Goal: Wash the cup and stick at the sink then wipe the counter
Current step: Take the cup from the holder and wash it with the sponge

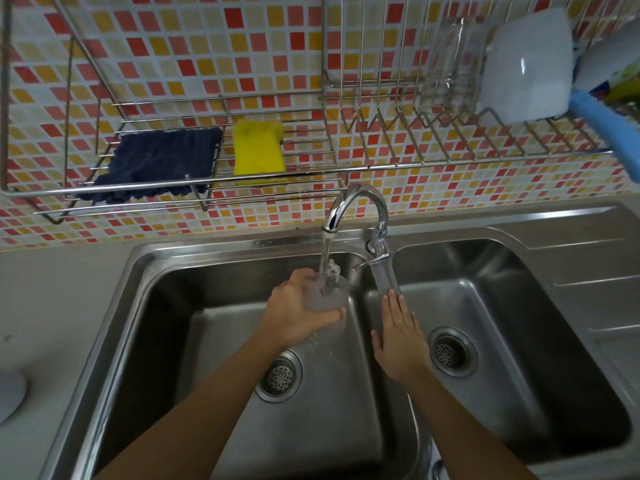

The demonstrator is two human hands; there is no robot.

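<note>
My left hand [294, 306] grips a clear glass cup [329, 296] over the left basin of the steel sink [159, 271]. Water runs from the tap [356, 209] straight into the cup and spills over. My right hand [398, 337] hovers flat with straight fingers over the divider between the basins, its fingertips close to the tap's base and holding nothing. I see no stick in view.
A wire rack on the tiled wall holds a dark blue cloth [156, 164] and a yellow sponge [258, 150]. A dish rack [450, 133] at the right carries a glass and a white bowl [530, 67]. Grey counter [52, 306] lies left of the sink.
</note>
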